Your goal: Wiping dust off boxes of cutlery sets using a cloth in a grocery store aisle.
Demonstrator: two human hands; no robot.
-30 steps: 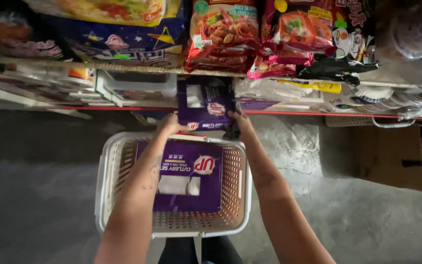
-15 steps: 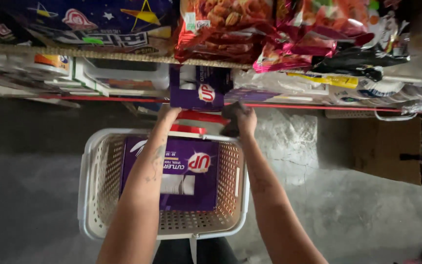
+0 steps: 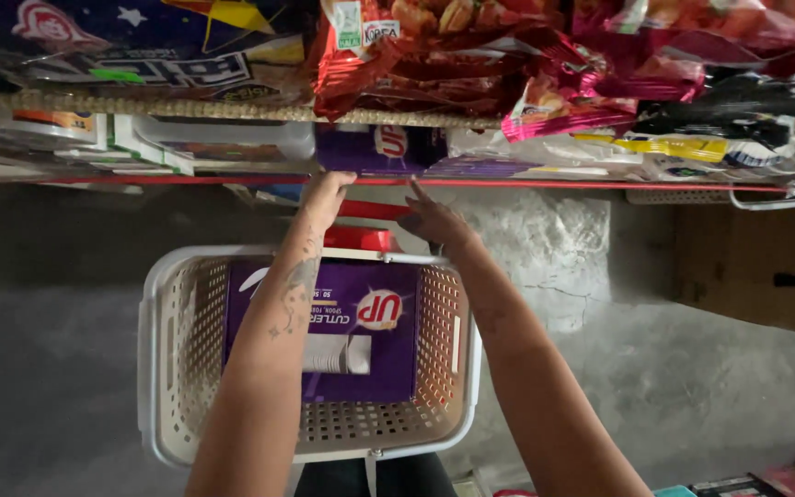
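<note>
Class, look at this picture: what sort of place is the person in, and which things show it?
Probably a small shop: a stocked shelf of shiny red snack bags, and a white perforated plastic basket holding a purple box.

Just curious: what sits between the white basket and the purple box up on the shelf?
In the head view, a red edge and both hands lie between the basket and the shelf's purple box: left hand, right hand.

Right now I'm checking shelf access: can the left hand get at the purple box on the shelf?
Probably yes. The left hand is already at the shelf edge, fingers up against the purple box, with nothing between them. The right hand is beside it, out of its way.
</note>
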